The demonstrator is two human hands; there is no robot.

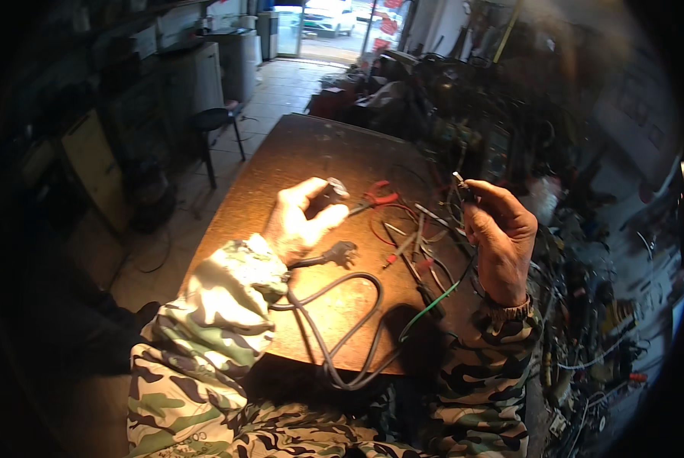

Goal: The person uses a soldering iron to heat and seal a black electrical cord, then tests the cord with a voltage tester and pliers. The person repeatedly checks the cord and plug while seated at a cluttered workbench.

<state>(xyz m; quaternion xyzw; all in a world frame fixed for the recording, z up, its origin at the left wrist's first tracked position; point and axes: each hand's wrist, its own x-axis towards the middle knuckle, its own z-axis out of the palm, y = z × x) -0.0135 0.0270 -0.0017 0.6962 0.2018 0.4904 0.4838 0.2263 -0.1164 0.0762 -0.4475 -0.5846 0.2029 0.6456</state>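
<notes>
Worker's hands over a brown tabletop [281, 175]. The left hand [300, 217] holds a small shiny piece [337, 188] at its fingertips, above the table's middle; the right hand [504, 229] pinches a small dark piece with a pale tip [459, 183] between thumb and forefinger, near the right edge. A grey power cord [376, 294] loops below, its black plug [342, 255] beside the left wrist. A green wire [435, 305] rises toward the right hand; red-handled pliers [380, 195] lie between the hands.
</notes>
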